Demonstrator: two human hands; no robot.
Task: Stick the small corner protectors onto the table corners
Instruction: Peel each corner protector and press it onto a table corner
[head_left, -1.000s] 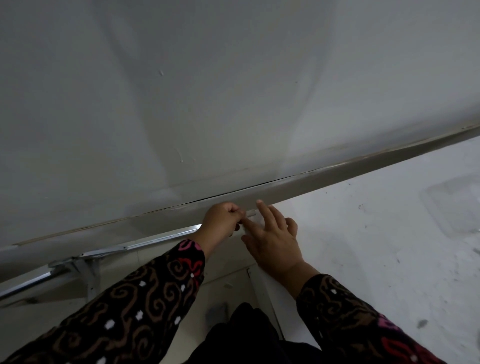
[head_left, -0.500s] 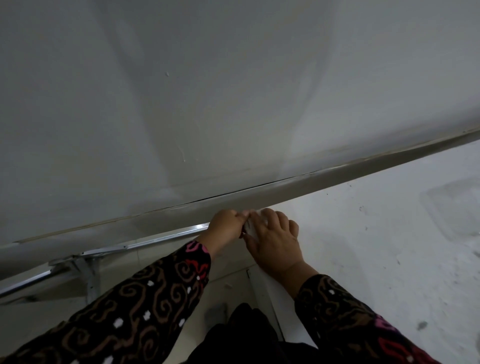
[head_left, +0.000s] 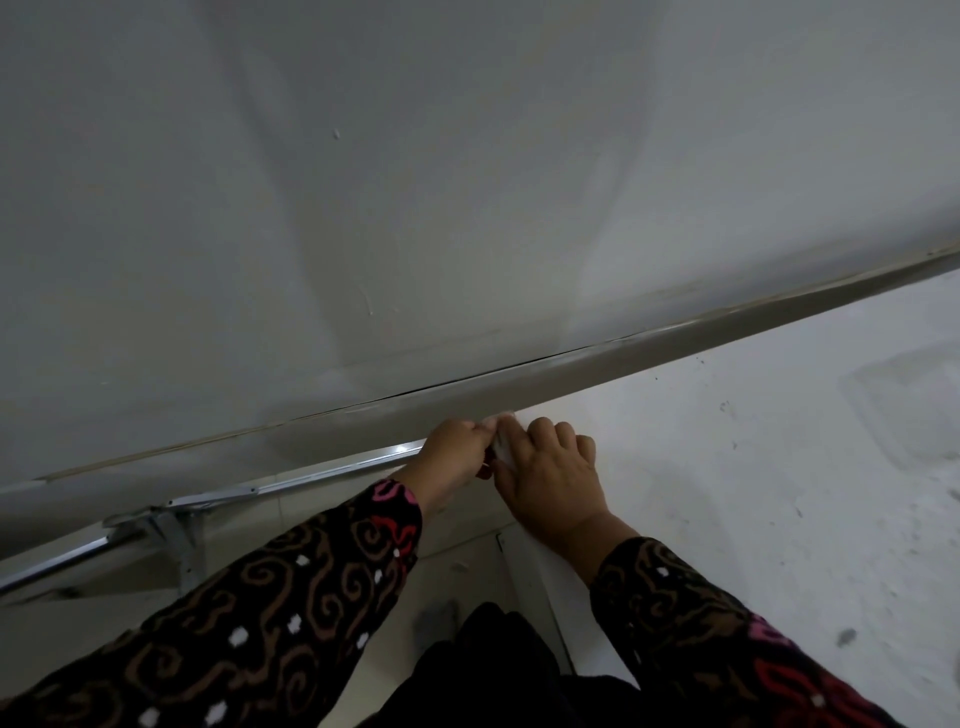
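- We see the left hand (head_left: 456, 447) curled closed at the white table (head_left: 727, 493) corner, by the wall.
- The right hand (head_left: 550, 475) folds over a pale corner protector (head_left: 503, 441).
- It sits between both hands' fingertips, mostly hidden.

A pale grey wall (head_left: 363, 182) fills the upper part of the view, with a few small chips and scuffs in its paint. Along its foot runs a long grey strip (head_left: 675, 343), slanting upward to the right, with a thin dark crack between it and the wall. Below that at the left, a shiny metal rail (head_left: 291, 480) lies close to the strip and meets a metal bracket (head_left: 171, 525). Pale floor (head_left: 130, 608) shows beneath the rail. Dark clothing (head_left: 483, 670) sits at the bottom edge, between two patterned sleeves (head_left: 270, 623).
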